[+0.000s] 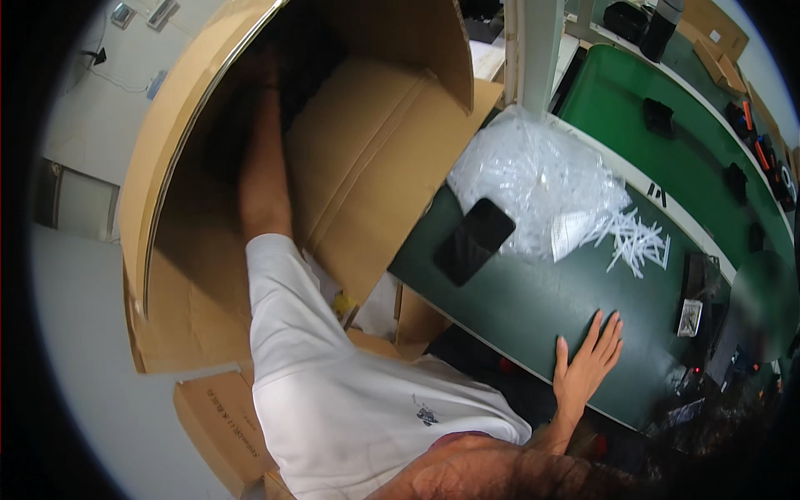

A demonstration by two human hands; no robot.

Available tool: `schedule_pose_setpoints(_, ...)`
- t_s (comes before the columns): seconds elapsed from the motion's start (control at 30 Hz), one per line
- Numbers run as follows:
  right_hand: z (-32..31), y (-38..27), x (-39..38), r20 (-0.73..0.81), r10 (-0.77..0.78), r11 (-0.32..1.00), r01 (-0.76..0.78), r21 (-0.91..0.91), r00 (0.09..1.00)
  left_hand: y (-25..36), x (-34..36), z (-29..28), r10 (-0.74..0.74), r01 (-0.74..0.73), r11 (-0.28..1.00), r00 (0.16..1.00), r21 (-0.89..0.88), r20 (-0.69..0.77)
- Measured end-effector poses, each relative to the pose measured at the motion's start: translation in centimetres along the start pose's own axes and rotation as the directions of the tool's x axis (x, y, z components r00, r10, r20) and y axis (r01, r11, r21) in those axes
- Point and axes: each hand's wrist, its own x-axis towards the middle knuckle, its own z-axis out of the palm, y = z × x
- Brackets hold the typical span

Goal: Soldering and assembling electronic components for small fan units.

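My left arm [267, 179] reaches deep into a large open cardboard box [375, 158]. Darkness inside hides my left hand, so neither its fingers nor anything they may hold can be made out. Black material [312, 71] fills the shadowed back of the box. My right hand [586, 362] rests flat near the front edge of the dark green table [533, 304], fingers outstretched and holding nothing. Beyond it on the table lie a black smartphone [475, 242], a big clear plastic bag [537, 179] and a loose pile of thin white strips [637, 242].
A green conveyor belt [621, 92] runs behind the table, with small black parts [658, 117] on it. Dark equipment [696, 292] crowds the table's right end. Another cardboard box [225, 429] sits low at the left. A pale post [533, 58] stands beside the big box.
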Motion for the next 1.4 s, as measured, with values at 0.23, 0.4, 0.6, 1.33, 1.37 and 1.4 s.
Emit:
schedule_pose_setpoints(0.23, -2.1, -1.6, -0.5, 0.108, 0.127, 0.989, -0.118, -0.086, 0.986, 5.4, -2.3, 2.7, -0.294, 0.296, 0.809, 0.952, -0.508, 0.087)
schedule_pose_setpoints(0.4, -1.9, -0.7, -0.5, 0.055, 0.061, 0.998, -0.060, -0.012, 0.997, 6.4, -3.1, -7.7, -0.491, 0.462, 0.610, 0.858, -0.644, 0.151)
schedule_pose_setpoints(0.6, -2.3, -1.9, 0.6, -0.218, 0.120, 0.668, 0.084, 0.739, 0.969, 21.3, -12.2, -39.1, -0.437, 0.647, -0.376, 0.507, -0.663, 0.743)
schedule_pose_setpoints(1.33, -8.0, 3.8, 1.9, -0.144, -0.168, 0.945, 0.201, 0.259, 0.975, 26.5, -30.5, -71.2, 0.681, 0.204, 0.281, 0.646, -0.938, 0.345)
schedule_pose_setpoints(1.37, -7.6, 4.8, 1.6, -0.180, -0.108, 0.944, 0.158, 0.288, 0.978, 26.3, -30.0, -71.0, 0.695, 0.213, 0.240, 0.643, -0.947, 0.321)
schedule_pose_setpoints(1.4, -7.1, 5.7, 1.3, -0.214, -0.047, 0.941, 0.116, 0.319, 0.976, 26.2, -30.0, -70.9, 0.695, 0.215, 0.236, 0.644, -0.948, 0.320)
